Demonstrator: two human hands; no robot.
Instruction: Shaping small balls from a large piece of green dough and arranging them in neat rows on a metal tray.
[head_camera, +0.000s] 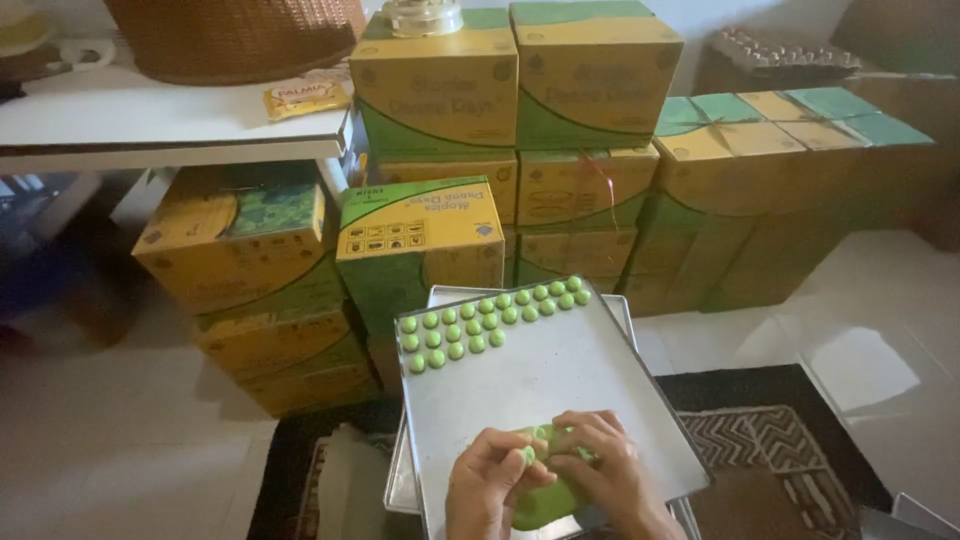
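Hands: left hand (487, 478) and right hand (606, 468) at 6 o'clock, nearest the camera, fingers curled together and pinched on a green dough lump (545, 497); fingertips of both meet on top of it.
Dough lump: soft, bright green, resting on the near end of the tray, partly hidden under both hands.
Boxes: stack of yellow-and-green cardboard boxes (520, 90) from 9 to 2 o'clock, several high, filling the back of the view; one box (420, 235) sits just behind the tray's far edge.
Floor: pale tiles (120, 440) at 8 o'clock and at 3 o'clock.
Rug: dark patterned rug (775, 440) at 4 o'clock, under the tray area.
Shelf: white shelf (150, 120) at 10 o'clock, above the left boxes.
Basket: brown woven basket (235, 35) at 11 o'clock, on the shelf.
Tray: rectangular metal baking tray (560, 370) at centre, tilted a little clockwise, stacked on another tray whose rim shows at left.
Dough balls: rows of small green dough balls (480, 322) at the tray's far end, 12 o'clock from the hands, well apart from them.
Packet: yellow packet (305, 98) on the shelf edge, just beside the basket.
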